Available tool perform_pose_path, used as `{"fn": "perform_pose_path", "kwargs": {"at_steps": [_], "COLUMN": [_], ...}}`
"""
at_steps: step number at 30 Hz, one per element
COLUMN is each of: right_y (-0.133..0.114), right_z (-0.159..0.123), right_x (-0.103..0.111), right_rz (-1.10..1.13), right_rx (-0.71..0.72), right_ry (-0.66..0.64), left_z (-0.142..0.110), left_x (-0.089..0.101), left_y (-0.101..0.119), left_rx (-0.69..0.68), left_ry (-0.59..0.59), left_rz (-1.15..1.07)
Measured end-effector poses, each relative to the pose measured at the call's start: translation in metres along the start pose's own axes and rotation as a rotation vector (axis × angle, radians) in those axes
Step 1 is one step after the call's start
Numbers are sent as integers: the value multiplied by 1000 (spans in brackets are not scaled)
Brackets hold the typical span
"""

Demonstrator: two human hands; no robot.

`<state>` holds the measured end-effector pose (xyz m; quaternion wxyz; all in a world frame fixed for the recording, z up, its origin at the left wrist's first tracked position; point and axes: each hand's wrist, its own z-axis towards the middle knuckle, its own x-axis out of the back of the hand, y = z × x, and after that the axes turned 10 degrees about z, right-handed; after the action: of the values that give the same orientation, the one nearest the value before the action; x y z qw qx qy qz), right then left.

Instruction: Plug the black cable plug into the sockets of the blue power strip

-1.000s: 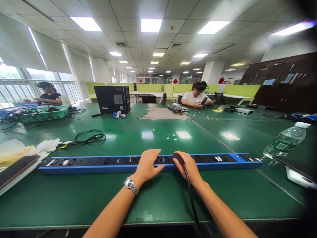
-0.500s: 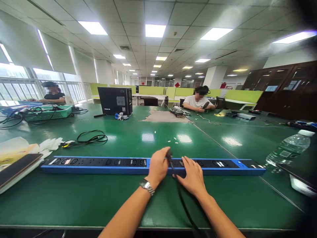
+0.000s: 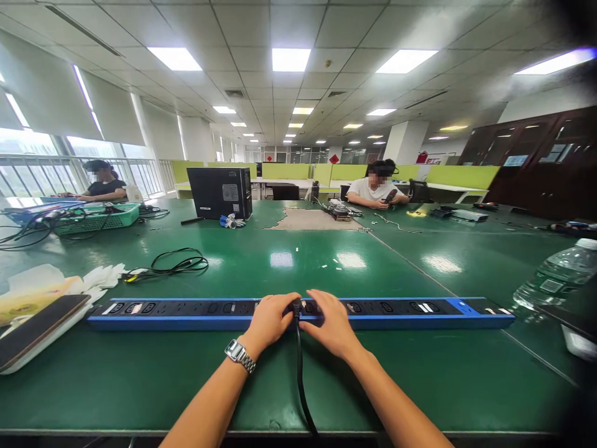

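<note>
A long blue power strip (image 3: 401, 322) with black sockets lies across the green table in front of me. My left hand (image 3: 269, 320) is closed on a black power plug (image 3: 297, 307) above the strip's middle. The plug's cable (image 3: 301, 379) hangs down toward me and over the table's front edge. Whether the plug sits in a socket cannot be made out. Just right of the plug, my right hand (image 3: 332, 323) spans the strip, thumb at the front side and fingers at the far edge.
A phone (image 3: 41, 326) and crumpled wrapping (image 3: 51, 280) lie at left, with a coiled black cable (image 3: 180, 264) beyond. Further back stand a green basket (image 3: 100, 223) and a black computer case (image 3: 219, 191). A water bottle (image 3: 559, 274) is at right. Two people sit across the table.
My left hand has moved left and lower with the plug, which now stands upright over the strip. My right hand has shifted left to beside it. The view has moved slightly.
</note>
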<state>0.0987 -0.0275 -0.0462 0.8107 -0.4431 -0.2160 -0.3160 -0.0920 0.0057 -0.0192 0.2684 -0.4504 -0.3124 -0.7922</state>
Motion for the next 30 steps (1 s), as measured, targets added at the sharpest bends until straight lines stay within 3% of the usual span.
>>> {"fn": "perform_pose_path", "kwargs": {"at_steps": [5, 9, 14, 19, 23, 27, 30], "right_y": [-24, -20, -13, 20, 51, 56, 57], "right_z": [24, 24, 18, 4, -9, -11, -14], "right_x": [-4, -14, -20, 18, 44, 47, 46], "right_rz": [125, 63, 137, 181, 61, -58, -161], "right_rx": [115, 165, 135, -68, -68, -13, -21], "right_ry": [-190, -194, 80, 365, 243, 141, 137], "left_z": [1, -2, -7, -7, -5, 0, 13], "left_x": [6, 3, 0, 1, 1, -1, -9], "left_y": [-8, -12, -17, -10, -2, 6, 24], "left_rx": [0, 37, 35, 31, 78, 122, 57], "left_ry": [-79, -89, -97, -113, -97, -57, 16], "left_rz": [96, 96, 97, 172, 201, 134, 16]}}
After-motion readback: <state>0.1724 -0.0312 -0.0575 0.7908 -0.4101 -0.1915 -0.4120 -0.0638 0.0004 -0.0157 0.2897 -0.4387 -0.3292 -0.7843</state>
